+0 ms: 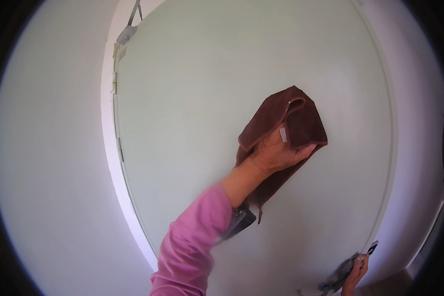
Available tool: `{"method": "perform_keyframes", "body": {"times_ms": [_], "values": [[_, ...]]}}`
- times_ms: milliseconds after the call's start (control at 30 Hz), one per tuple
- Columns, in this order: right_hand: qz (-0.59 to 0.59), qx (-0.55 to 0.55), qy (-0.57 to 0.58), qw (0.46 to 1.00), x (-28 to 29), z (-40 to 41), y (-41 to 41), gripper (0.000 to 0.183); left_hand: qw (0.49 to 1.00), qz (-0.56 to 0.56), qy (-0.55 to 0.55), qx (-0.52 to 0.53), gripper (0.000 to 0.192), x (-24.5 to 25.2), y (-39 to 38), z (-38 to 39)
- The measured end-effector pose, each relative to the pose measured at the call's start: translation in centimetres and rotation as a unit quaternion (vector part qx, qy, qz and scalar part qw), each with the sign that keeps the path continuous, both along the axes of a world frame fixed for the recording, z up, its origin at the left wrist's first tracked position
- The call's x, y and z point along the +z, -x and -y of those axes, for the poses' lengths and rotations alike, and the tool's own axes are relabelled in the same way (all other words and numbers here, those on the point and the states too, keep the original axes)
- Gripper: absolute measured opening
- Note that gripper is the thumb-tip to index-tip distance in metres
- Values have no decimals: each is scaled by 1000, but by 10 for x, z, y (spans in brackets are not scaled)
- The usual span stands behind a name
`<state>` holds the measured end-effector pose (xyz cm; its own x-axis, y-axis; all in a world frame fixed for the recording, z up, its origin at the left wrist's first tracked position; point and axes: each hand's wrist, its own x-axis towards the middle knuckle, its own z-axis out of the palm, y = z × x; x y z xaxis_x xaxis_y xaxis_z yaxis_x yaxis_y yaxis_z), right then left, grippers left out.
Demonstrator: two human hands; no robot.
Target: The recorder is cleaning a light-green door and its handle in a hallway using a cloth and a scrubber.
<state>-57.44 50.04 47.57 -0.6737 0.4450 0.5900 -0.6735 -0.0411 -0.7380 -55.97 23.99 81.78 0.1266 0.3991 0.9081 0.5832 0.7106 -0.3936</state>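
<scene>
A pale green door [192, 111] fills the middle of the view. Against it my left hand [277, 153] holds a dark brown cloth [307, 122], folded over the fingers, with a stitched edge and a small white tag. The arm wears a pink sleeve. Partly behind the forearm is a dark grey object [242, 224] that I cannot identify. My right hand [357, 272] is low at the right, near the door's edge, with its fingers on a dark, crumpled-looking thing [345, 268] whose kind is unclear.
A door closer [127, 34] sits at the door's top left corner. Hinges [119, 148] run down the left edge, beside a white frame [109, 129]. At the lower right, a handle-like fitting [312, 292] shows near the right hand. Pale walls [51, 148] stand on both sides.
</scene>
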Motion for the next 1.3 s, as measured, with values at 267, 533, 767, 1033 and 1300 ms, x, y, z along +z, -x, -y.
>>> {"method": "perform_keyframes", "body": {"times_ms": [267, 533, 767, 1033, 1300], "values": [[9, -47, -15, 999, -15, -12, -2, 15, 999, 22, 11, 42, 61, 53, 5, 53], [69, -81, 95, 990, -21, -7, -15, 20, 875, 61, -260, 404, 67, 154, -35, 258], [63, -106, 98, 987, -33, -17, 3, 26, 797, -33, -480, 365, 62, 105, -50, 351], [4, -162, 68, 984, -15, 1, -15, 15, 937, -213, -109, 256, 49, 213, -23, 195], [39, -153, 118, 980, 14, 12, -28, 14, 972, -77, 215, 47, 42, 74, 9, -22]]}}
